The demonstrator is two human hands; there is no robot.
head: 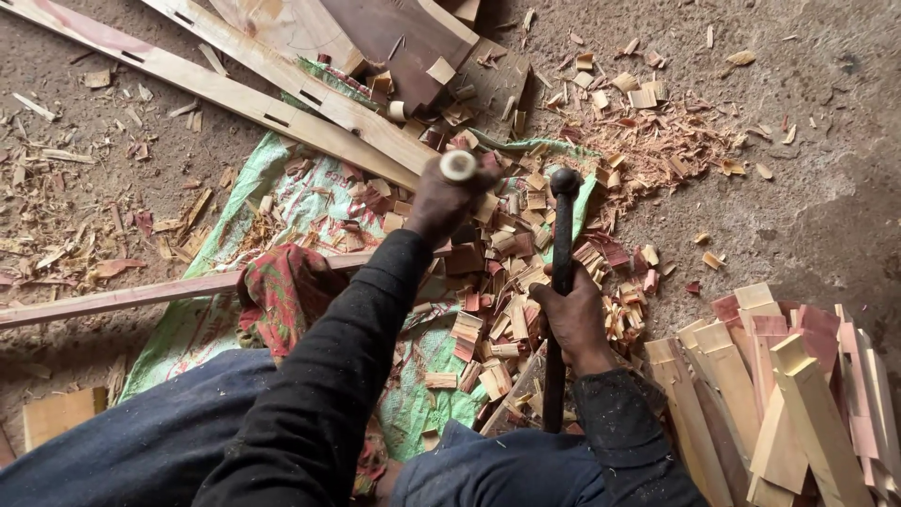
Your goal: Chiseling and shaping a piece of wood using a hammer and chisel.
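A woodworking workshop: wood chips (488, 272), planks (235, 94) and cut blocks (779, 394) cover the dirt floor (807, 188)

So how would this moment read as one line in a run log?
left hand: grips chisel handle upright | right hand: holds dark hammer | under: long wooden strip | around: wood chips, green sack
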